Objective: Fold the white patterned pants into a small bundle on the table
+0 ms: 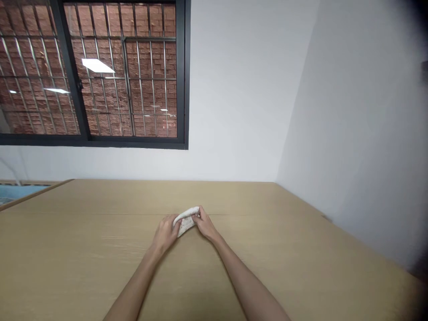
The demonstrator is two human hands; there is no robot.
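Observation:
Between my two hands is a small folded white cloth (187,222) with a faint printed pattern, bent into a curve and held just over the wooden tabletop. My left hand (166,232) grips its left end, the thumb lying on the near face and the fingers behind. At the other end, my right hand (205,224) pinches the cloth between thumb and fingers. Part of each end is hidden by the fingers.
The light wooden table (284,249) has a thin seam across it and meets a white wall (240,89) at the back and right. A barred window (133,76) with a dark frame is at upper left. Something light blue (20,192) lies beyond the table's left edge.

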